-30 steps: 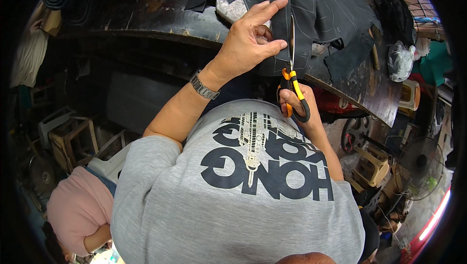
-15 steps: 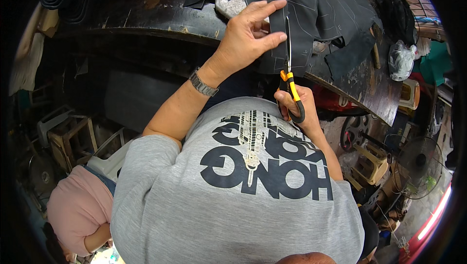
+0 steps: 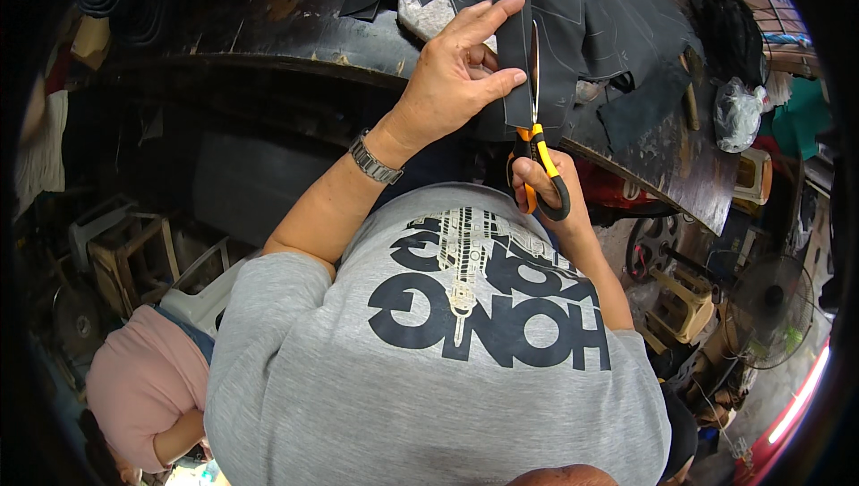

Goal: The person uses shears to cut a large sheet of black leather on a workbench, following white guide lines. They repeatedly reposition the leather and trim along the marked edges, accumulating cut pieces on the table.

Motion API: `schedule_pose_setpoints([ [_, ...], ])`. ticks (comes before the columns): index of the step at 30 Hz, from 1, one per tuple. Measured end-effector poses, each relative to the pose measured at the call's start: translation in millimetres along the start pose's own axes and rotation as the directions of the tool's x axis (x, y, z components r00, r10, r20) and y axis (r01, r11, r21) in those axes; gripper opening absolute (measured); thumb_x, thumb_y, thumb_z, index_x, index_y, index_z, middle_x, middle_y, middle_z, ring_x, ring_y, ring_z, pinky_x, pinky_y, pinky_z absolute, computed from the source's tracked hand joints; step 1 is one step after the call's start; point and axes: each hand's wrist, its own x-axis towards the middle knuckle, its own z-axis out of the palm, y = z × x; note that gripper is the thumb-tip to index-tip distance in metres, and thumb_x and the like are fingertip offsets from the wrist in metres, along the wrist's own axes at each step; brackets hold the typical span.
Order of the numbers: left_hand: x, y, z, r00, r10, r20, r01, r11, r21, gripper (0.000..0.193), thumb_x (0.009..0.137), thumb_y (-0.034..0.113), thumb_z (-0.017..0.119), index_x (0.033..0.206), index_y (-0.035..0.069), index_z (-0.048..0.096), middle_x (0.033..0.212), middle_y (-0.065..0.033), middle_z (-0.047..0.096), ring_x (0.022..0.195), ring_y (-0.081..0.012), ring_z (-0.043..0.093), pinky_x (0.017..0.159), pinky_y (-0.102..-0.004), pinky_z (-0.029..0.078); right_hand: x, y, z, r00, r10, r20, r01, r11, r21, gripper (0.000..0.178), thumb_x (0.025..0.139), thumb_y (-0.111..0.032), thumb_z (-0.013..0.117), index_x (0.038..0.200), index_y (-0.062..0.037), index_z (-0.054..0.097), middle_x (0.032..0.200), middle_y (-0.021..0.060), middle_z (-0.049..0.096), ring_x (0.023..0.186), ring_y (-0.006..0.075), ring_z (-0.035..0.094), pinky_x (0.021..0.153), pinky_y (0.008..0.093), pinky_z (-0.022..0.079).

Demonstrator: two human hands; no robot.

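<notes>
My left hand (image 3: 452, 79) holds a narrow black strip of sheet material, perhaps leather (image 3: 514, 43), its fingertips near the strip's upper end and the thumb lower down. In my right hand (image 3: 568, 182) is a pair of scissors (image 3: 543, 150) with yellow and black handles. Their blades point away from me, along the right edge of the strip. My fingers are wrapped through the handle loops and partly hidden behind them. Beneath the strip and the blades, black pieces (image 3: 617, 25) marked with pale lines are spread on the table.
The dark worn table (image 3: 259, 43) has its near edge just beyond my body. A pale stone-like block (image 3: 425, 16) lies by my left hand. To the right are a wooden-handled tool (image 3: 690, 97), a clear plastic bag (image 3: 739, 115) and a fan (image 3: 771, 307). Another person in pink (image 3: 148, 387) sits at lower left.
The strip has shifted slightly toward me and looks narrower, with its lower end now showing. The scissors have turned a little and moved slightly right; my left hand has barely moved.
</notes>
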Motion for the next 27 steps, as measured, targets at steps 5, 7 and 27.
schedule_pose_setpoints([
  [5,-1.4,-1.1,-2.9,1.000,-0.009,0.003,0.009,1.000,0.009,0.070,0.082,-0.004,0.073,0.145,0.007,0.045,0.146,-0.0080,0.042,0.085,-0.0068,0.062,0.076,-0.0182,0.058,-1.7,-1.6,0.5,0.999,0.041,-0.030,-0.043,0.996,-0.084,0.036,0.085,-0.035,0.078,0.074,-0.0053,0.060,0.051,-0.0007,0.052,0.040,0.0068,0.048,0.039,0.0213,0.037],
  [7,-1.5,-2.0,-2.7,1.000,-0.011,-0.001,0.011,1.000,0.004,0.069,0.083,-0.004,0.073,0.145,0.008,0.046,0.145,-0.0081,0.043,0.087,-0.0074,0.063,0.076,-0.0188,0.058,-2.4,-2.7,2.0,0.998,0.048,-0.035,-0.051,0.995,-0.084,0.035,0.085,-0.034,0.079,0.073,-0.0057,0.061,0.051,-0.0014,0.052,0.039,0.0063,0.047,0.039,0.0214,0.036],
  [27,-4.8,-9.1,3.3,0.990,0.048,-0.135,-0.043,0.998,0.035,0.058,0.083,-0.001,0.074,0.137,0.004,0.054,0.140,-0.0098,0.047,0.087,-0.0084,0.065,0.079,-0.0202,0.057,12.9,-8.3,-0.4,1.000,0.004,0.008,-0.004,0.999,-0.036,0.043,0.083,-0.042,0.078,0.074,-0.0048,0.059,0.057,0.0024,0.056,0.046,0.0089,0.054,0.043,0.0226,0.043],
])
